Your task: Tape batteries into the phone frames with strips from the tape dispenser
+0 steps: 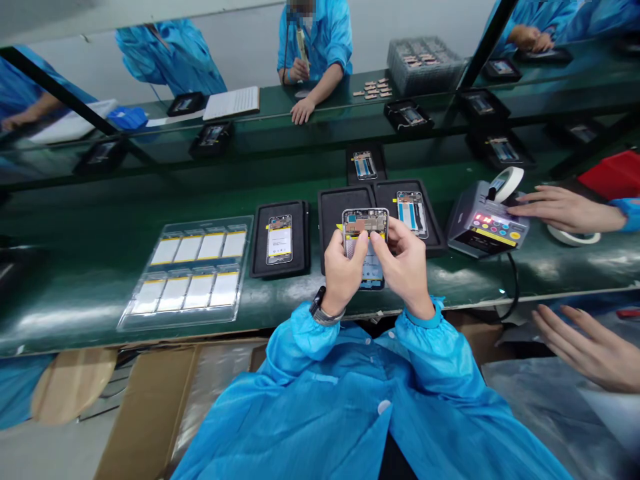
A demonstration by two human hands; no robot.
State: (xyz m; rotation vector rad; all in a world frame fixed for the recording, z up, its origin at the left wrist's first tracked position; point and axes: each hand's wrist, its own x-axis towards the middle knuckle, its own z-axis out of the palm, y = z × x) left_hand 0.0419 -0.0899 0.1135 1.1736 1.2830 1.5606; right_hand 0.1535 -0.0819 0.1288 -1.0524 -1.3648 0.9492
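Both my hands hold an opened phone (pixel 366 223) upright over a black tray (pixel 330 200). My left hand (pixel 345 267) grips its left side, and my right hand (pixel 405 263) its right side, with both thumbs pressed on the inside near the middle. A white battery shows in the phone's lower part, partly covered by my thumbs. Beside my left hand, another black tray (pixel 301 257) carries a phone with a white battery (pixel 279 241). Behind my right hand, a phone frame with blue strips (pixel 411 215) lies in a further black tray (pixel 439 233).
A clear tray (pixel 243 267) of several white batteries lies at left. To the right stands a tape dispenser (pixel 480 223), touched by another person's hand (pixel 565 208); a second hand (pixel 595 350) hangs below. Across the bench, people in blue sit behind a shelf with phone trays.
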